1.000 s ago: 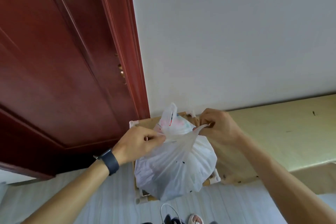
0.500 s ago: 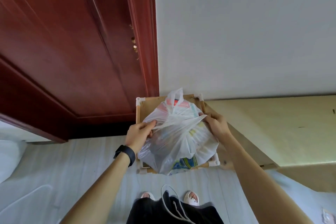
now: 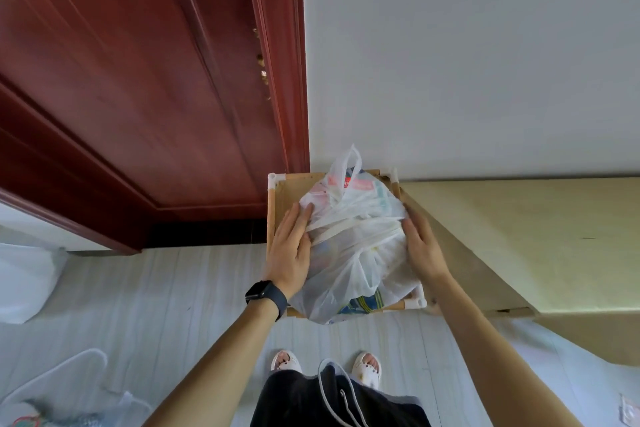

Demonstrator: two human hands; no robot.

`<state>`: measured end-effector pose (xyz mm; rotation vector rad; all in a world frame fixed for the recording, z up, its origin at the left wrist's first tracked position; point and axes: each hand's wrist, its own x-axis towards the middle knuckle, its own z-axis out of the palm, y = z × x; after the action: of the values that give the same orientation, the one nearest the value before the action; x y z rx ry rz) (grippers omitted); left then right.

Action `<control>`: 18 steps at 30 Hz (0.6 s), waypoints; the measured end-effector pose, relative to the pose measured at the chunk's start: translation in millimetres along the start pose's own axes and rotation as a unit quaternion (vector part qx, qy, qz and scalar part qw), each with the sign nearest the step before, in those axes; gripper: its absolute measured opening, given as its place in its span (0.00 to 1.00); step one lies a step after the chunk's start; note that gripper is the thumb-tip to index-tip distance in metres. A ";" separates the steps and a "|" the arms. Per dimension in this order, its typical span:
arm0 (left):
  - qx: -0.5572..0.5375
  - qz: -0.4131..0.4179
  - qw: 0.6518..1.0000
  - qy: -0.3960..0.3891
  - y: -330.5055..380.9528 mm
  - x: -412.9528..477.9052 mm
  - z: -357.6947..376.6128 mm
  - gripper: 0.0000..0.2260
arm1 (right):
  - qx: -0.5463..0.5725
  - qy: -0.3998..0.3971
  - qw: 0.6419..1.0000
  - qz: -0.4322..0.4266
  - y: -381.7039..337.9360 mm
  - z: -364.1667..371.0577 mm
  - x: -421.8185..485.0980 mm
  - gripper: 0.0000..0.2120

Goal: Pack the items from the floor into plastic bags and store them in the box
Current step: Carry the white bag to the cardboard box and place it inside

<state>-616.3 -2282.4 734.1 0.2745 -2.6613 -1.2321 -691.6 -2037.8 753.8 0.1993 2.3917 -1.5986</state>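
Your only view comes from the camera on your head, a wide-angle lens tipped steeply down and forward. It looks along your forearms to the left hand [image 3: 291, 250] and right hand [image 3: 422, 250], at arm's length in mid-frame, over the box [image 3: 301, 177]. Your slippers [image 3: 284, 360] sit near the bottom edge. The door [image 3: 138, 80] and wall [image 3: 467, 45] fill the upper half, their lines slanted by the lens.

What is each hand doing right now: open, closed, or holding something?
Left hand: open, straight fingers pressing the plastic bag.
Right hand: open, flat against the bag's other side.
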 end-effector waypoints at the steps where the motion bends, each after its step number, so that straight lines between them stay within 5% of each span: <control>1: -0.023 -0.004 0.999 -0.034 -3.4 -1.4 1.0 0.25 | 0.031 -0.022 0.999 0.025 1.0 -0.5 -1.0 0.17; 5: -0.034 -0.042 0.996 -0.070 0.1 3.3 -12.4 0.27 | 0.047 -0.026 0.997 0.053 -7.9 -10.6 -4.8 0.14; 9: -0.133 -0.055 0.990 -0.009 37.7 17.7 -37.4 0.31 | 0.045 0.041 0.998 -0.013 -32.7 -18.6 -8.6 0.24; 13: 0.059 0.039 0.997 0.020 73.5 47.6 -28.1 0.30 | -0.141 0.106 0.963 -0.204 -61.6 -1.1 -11.1 0.26; 18: 0.256 0.099 0.960 -0.047 54.8 39.2 9.8 0.28 | -0.361 0.031 0.908 -0.211 -41.1 22.6 -8.2 0.23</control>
<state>-661.2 -2250.2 773.8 0.0179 -2.9618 -0.4945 -691.1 -2074.3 784.4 -0.4405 3.0271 -0.7139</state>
